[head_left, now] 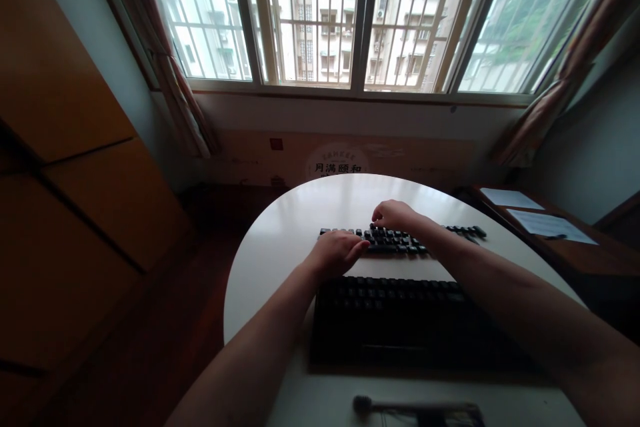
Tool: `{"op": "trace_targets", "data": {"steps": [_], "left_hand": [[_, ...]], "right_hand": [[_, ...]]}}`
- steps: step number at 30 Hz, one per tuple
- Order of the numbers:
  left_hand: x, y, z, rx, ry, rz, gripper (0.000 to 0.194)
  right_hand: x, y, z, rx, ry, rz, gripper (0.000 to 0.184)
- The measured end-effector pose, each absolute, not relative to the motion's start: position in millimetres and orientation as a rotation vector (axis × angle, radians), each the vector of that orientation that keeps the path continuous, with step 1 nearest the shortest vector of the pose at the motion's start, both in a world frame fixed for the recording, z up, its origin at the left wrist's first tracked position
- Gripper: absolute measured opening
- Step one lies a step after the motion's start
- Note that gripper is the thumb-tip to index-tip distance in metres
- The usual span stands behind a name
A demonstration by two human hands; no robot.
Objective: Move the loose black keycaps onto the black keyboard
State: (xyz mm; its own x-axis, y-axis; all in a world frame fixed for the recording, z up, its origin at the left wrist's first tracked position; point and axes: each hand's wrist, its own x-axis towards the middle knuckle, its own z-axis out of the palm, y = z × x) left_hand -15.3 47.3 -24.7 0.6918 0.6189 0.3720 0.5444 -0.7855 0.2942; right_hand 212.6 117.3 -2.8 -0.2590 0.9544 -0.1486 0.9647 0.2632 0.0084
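Black keycaps (pixel 390 241) stand in rows on the white round table, forming a keyboard-shaped block. My left hand (pixel 339 252) rests over the left end of these rows, palm down with its thumb stretched to the right; its fingertips are partly hidden. At the far edge of the rows, my right hand (pixel 395 215) bends downward, its fingers pinched together at a small black keycap. Nearer to me lies a black keyboard (pixel 390 327), below both wrists. Keys show along its far rows, while its near part is too dark to make out. My right forearm covers its right side.
At the near edge of the white table (pixel 270 240) lies a dark brush (pixel 364 405) beside a dark object with thin wires. A wooden desk with paper sheets (pixel 550 225) stands at right. Wooden cabinets (pixel 75 167) are at left, and a barred window is ahead.
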Motion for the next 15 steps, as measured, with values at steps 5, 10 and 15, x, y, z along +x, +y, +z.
{"op": "trace_targets", "data": {"steps": [5, 10, 15], "left_hand": [[-32.6, 46.3, -11.8, 2.605, 0.993, 0.900, 0.065], [-40.1, 45.7, -8.0, 2.513, 1.041, 1.039, 0.066], [-42.1, 46.1, -7.6, 2.451, 1.047, 1.110, 0.066]], "right_hand": [[210.1, 118.9, -7.1, 1.829, 2.407, -0.125, 0.026], [208.4, 119.9, -4.1, 1.861, 2.488, -0.102, 0.022], [207.0, 120.2, 0.0, 1.831, 2.558, -0.126, 0.025]]}}
